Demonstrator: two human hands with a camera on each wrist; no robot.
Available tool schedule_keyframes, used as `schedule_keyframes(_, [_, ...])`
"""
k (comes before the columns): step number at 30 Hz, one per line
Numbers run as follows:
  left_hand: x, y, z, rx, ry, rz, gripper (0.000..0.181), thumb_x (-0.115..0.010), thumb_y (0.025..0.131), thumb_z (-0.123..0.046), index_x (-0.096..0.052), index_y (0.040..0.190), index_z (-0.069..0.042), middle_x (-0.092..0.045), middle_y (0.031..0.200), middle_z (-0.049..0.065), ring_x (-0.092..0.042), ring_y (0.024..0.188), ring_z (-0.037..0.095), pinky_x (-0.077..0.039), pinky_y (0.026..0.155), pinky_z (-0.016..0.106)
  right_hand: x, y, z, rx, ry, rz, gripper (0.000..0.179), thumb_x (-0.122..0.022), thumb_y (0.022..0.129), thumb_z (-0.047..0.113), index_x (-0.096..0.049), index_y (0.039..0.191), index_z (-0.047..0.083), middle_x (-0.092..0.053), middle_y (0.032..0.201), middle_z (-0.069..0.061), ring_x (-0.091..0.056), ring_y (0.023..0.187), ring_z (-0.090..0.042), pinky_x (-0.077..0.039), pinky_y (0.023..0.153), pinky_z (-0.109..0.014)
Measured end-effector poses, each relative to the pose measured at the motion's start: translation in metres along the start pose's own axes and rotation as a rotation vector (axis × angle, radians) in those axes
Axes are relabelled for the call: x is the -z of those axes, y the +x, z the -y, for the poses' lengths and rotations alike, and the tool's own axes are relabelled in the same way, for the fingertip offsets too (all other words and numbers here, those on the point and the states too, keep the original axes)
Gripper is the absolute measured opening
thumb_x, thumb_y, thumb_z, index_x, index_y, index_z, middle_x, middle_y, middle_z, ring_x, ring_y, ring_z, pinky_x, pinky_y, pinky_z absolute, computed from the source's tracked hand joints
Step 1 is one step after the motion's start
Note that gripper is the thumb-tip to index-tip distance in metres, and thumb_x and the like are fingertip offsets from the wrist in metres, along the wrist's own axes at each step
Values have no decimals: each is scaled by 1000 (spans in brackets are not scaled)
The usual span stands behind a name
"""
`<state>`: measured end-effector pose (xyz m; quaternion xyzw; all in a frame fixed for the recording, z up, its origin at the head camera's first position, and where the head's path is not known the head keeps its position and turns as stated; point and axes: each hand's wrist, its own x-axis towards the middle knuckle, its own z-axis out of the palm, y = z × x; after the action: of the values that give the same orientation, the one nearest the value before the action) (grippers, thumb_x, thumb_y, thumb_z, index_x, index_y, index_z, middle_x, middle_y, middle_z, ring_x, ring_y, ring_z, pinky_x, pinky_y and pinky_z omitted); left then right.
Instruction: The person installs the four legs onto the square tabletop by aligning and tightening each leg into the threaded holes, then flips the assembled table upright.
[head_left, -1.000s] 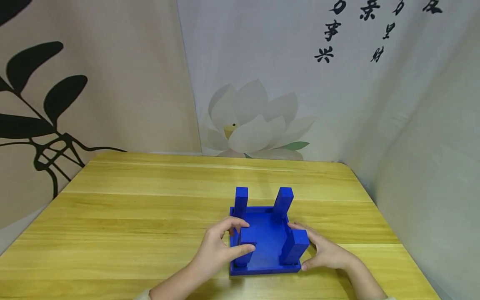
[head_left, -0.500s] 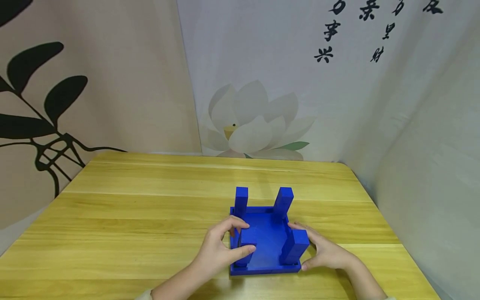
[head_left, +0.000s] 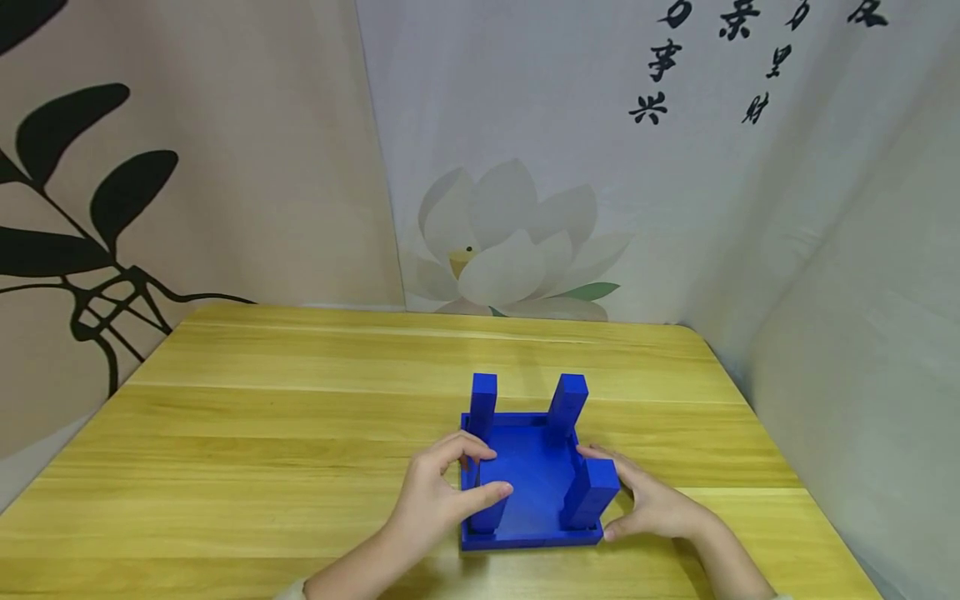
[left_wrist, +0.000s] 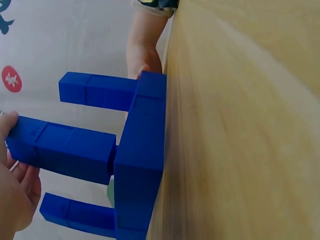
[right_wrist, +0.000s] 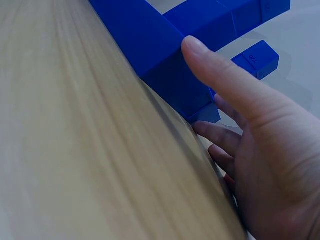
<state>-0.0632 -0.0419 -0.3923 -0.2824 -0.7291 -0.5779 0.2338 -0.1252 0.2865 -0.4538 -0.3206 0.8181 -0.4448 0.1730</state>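
Observation:
A blue square base (head_left: 534,479) with a low rim lies on the table, a thick blue leg rising from each corner like a small upturned table. My left hand (head_left: 434,493) holds the near left leg (left_wrist: 62,147) around its upper end, thumb on the near side and fingers on the far side. In the left wrist view a narrow gap with a thinner peg shows between that leg and the base. My right hand (head_left: 658,505) grips the base's right side, its thumb (right_wrist: 220,72) at the near corner and its fingers farther along, beside the near right leg (head_left: 590,495).
The far left leg (head_left: 482,405) and far right leg (head_left: 567,406) stand upright at the back corners. Under everything is a wooden table (head_left: 300,417). Behind it hangs a pale curtain (head_left: 525,100) printed with a lotus and dark characters.
My left thumb and fingers have shifted very slightly at the top of the near left leg, whose top face looks a little turned. The base and my right hand stay in place.

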Motion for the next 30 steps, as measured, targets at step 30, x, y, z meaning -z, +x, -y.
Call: schedule_keyframes(30, [6,-1,2,66,-57,148,36,-79,79,-11,-67,112,-12,-66,104,2,-55,92,16,-47,79,31,-1,0,1,38,-1,-12,97,-85,71,20,-29,151,22,-23,154,-12,-20,139,-22,-19,105,-22])
